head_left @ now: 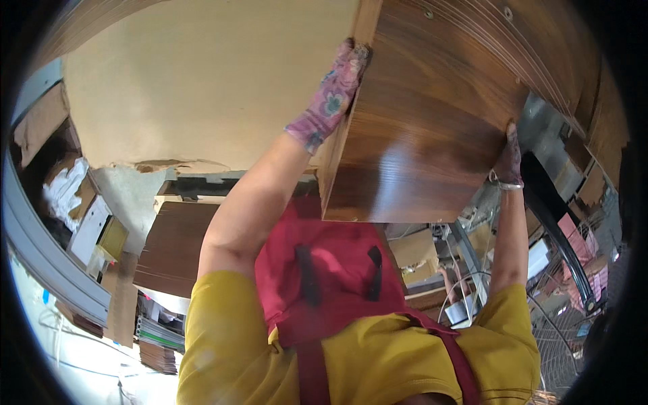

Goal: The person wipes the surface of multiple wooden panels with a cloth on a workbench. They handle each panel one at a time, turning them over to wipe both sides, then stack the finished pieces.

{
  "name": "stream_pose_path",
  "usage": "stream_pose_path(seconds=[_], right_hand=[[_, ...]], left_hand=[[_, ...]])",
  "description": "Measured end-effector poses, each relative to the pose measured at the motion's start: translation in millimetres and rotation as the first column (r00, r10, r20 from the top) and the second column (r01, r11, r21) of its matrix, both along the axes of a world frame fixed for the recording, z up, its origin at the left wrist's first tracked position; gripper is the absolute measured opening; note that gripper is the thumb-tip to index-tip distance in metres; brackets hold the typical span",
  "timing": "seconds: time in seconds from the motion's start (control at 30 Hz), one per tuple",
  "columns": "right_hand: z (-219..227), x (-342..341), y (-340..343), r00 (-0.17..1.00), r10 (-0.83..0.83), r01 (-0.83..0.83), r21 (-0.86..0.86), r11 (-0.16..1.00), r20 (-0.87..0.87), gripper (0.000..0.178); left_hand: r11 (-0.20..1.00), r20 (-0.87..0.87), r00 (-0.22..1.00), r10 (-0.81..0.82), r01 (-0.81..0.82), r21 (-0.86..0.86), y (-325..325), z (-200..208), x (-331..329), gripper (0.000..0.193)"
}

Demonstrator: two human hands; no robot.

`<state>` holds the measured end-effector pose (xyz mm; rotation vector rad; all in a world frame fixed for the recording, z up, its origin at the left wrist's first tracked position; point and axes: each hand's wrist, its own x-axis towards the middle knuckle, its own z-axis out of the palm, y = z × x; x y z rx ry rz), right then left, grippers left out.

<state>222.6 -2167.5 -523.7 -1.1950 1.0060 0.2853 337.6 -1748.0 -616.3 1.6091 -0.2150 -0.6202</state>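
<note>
A dark brown wood-grain board point(422, 142) with a glossy face and a pale left edge is between my two hands. My left hand point(332, 100), in a pink and purple flowered glove, is closed on its left edge, fingertips partly hidden. On the opposite edge, my right hand point(511, 156) grips the board in a similar glove with a band at the wrist; most of those fingers are behind the board. To the left lies a large pale sheet point(202, 81) with a torn near edge. Small round fittings or holes show near the brown board's far end.
More wood-grain panels point(177, 246) are stacked at the left. White crumpled cloth point(66, 192) lies on a shelf beyond them. A black curved bar point(557, 233) and a wire guard point(557, 337) stand close to my right arm. A pale curved rail point(50, 256) runs along the left.
</note>
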Motion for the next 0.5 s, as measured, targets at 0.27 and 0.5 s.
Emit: stream_pose_path(seconds=[0.27,0.5], right_hand=[[-3,-82,46,0.946,-0.262,0.238,-0.139,0.961,-0.193,0.063],[-25,-123,22,0.994,-0.047,0.049,0.018,0.999,-0.097,0.064]], left_hand=[[0.995,-0.231,0.968,0.1,-0.102,0.004,39,-22,-129,0.052],[0.931,-0.388,0.86,0.33,-0.365,-0.018,26,7,-159,0.053]])
